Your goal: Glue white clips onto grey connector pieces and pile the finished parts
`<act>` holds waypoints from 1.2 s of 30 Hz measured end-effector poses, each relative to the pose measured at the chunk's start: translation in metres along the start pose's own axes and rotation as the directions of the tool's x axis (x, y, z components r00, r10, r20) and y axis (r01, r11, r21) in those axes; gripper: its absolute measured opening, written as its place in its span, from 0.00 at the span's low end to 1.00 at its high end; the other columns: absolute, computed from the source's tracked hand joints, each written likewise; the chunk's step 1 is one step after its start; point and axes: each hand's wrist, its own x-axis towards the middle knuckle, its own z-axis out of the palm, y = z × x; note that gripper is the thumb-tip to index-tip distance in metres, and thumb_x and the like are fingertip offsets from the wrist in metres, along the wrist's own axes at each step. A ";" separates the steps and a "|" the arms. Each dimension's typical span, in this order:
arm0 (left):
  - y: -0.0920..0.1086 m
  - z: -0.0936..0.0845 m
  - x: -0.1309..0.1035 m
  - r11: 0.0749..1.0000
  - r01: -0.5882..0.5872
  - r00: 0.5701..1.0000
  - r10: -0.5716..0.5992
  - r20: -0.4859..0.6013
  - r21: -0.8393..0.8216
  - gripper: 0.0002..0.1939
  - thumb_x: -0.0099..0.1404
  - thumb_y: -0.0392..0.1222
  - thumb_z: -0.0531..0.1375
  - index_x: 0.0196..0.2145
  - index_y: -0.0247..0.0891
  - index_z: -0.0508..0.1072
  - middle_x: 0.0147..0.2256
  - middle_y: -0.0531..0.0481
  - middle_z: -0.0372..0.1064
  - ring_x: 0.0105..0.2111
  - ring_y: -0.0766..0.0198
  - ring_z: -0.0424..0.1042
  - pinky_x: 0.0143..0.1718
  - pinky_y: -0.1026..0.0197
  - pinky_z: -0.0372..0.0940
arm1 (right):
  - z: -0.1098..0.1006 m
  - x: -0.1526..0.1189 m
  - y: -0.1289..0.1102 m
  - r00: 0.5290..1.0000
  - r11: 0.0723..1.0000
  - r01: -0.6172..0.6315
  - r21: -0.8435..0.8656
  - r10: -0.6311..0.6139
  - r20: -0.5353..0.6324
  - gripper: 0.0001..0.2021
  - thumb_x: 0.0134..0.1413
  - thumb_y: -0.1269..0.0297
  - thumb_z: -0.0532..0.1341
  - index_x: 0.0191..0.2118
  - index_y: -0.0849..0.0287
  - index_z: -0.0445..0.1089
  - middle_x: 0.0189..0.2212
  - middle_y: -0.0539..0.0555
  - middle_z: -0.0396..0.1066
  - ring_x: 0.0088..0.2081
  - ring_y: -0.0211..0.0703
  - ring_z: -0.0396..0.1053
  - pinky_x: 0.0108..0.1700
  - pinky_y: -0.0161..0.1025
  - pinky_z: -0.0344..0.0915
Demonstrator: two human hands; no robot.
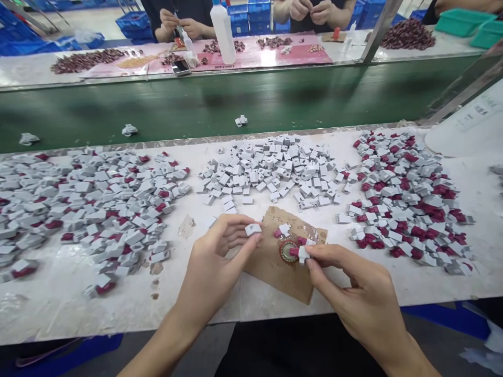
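Note:
My left hand (pixel 220 262) pinches a small grey part (pixel 253 229) between thumb and fingers, left of the brown cardboard (pixel 283 283). Over the right side of the cardboard, my right hand (pixel 353 283) grips a grey and maroon part (pixel 304 252) by its grey end. Its maroon end points left, at a round bottle cap (pixel 288 251) lying on the cardboard. Just above the cap sits another grey and maroon piece (pixel 282 230). Behind the cardboard spreads a pile of plain grey parts (pixel 275 165).
Mixed grey and maroon parts are heaped at the left (pixel 113 193) and right (pixel 408 193). A green belt (pixel 188 104) carries a few grey pieces. Beyond it, two people work at a bench with a white bottle (pixel 223 34). A large white container (pixel 467 120) stands at the right.

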 end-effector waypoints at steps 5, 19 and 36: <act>0.015 0.007 0.008 0.990 0.037 0.997 -0.028 0.066 -0.140 0.08 0.73 0.41 0.73 0.49 0.42 0.85 0.44 0.49 0.86 0.38 0.58 0.87 0.45 0.58 0.85 | -0.002 0.001 -0.002 0.999 0.999 -0.018 0.046 0.020 -0.038 0.10 0.68 0.72 0.70 0.46 0.49 0.86 0.41 0.48 0.89 0.40 0.44 0.89 0.44 0.33 0.86; 0.043 0.046 0.018 0.854 0.263 0.919 -0.081 0.385 -0.450 0.07 0.74 0.38 0.74 0.49 0.39 0.86 0.44 0.48 0.87 0.44 0.59 0.87 0.48 0.63 0.82 | -0.010 0.019 0.012 0.913 0.751 -0.314 0.581 0.407 -0.032 0.08 0.63 0.54 0.81 0.45 0.47 0.89 0.41 0.54 0.90 0.42 0.48 0.88 0.45 0.38 0.86; 0.055 0.044 0.035 0.955 0.064 0.903 0.067 0.424 -0.289 0.04 0.72 0.37 0.72 0.44 0.41 0.88 0.42 0.46 0.85 0.39 0.58 0.84 0.39 0.60 0.79 | -0.034 0.038 0.000 0.970 0.827 -0.241 0.508 0.217 0.106 0.08 0.67 0.68 0.76 0.44 0.46 0.91 0.38 0.51 0.89 0.39 0.42 0.88 0.41 0.29 0.83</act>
